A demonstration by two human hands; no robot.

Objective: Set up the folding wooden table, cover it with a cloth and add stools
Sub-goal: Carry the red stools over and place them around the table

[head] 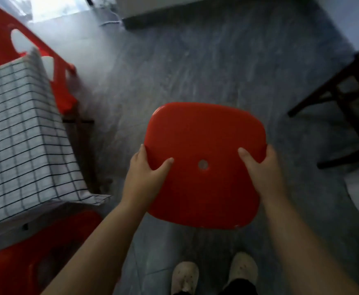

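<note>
A red plastic stool (204, 135) with a small hole in its seat hangs above the grey floor in the middle of the view. My left hand (146, 173) grips its left edge with the thumb on the seat. My right hand (263, 171) grips its right edge the same way. Its legs are hidden under the seat. At the left stands the table (6, 233), covered by a white cloth with a black grid (18, 128). A dark table leg (82, 141) shows under the cloth's hanging edge.
One red stool (55, 67) stands behind the table at the upper left, another (25, 265) at its near corner, lower left. A dark wooden chair frame (344, 107) is at the right. My two feet in pale shoes (214, 275) are at the bottom.
</note>
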